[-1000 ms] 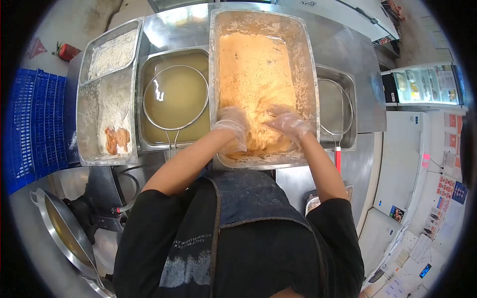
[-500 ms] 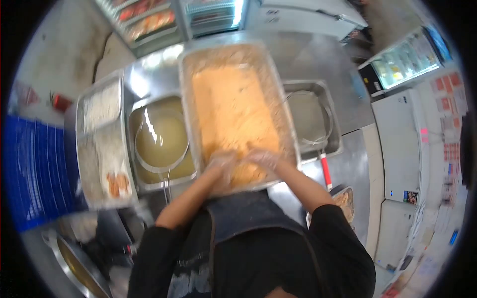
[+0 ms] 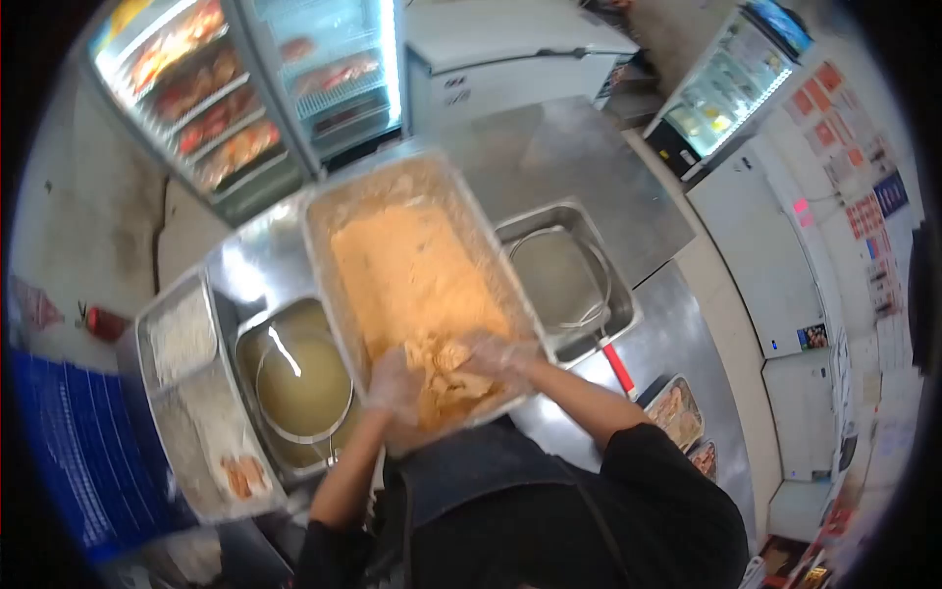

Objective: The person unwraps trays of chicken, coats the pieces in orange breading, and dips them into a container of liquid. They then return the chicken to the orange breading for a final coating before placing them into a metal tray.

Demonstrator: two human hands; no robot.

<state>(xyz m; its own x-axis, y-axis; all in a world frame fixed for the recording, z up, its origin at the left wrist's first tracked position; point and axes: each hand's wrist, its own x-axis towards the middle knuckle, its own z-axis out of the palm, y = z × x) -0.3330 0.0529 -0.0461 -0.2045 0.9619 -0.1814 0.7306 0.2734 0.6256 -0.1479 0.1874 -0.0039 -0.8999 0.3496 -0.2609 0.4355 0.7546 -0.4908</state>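
Note:
A long metal tray point(image 3: 324, 265) holds orange seasoned flour point(image 3: 412, 255). Both my hands wear clear plastic gloves and work at its near end. My left hand point(image 3: 395, 383) rests in the flour by the tray's left wall, fingers apart and partly buried. Opposite it, my right hand point(image 3: 502, 355) reaches in from the right with its fingers stretched over flour-coated pieces point(image 3: 449, 355), touching them. These lumpy pieces lie between the two hands, half sunk in darker, damp-looking flour. What they are under the coating cannot be made out.
Left of the tray, a pan of yellowish liquid point(image 3: 289, 417) holds a round strainer; a divided tray point(image 3: 201, 432) with white flour stands beyond. On the right are another liquid pan with a strainer point(image 3: 559, 280), its red handle point(image 3: 618, 370), and a small tray of raw meat point(image 3: 674, 414).
My hands have moved apart from being close together, and the coated pieces between them now show. The view has tilted and shifted, bringing more of the fridges into sight.

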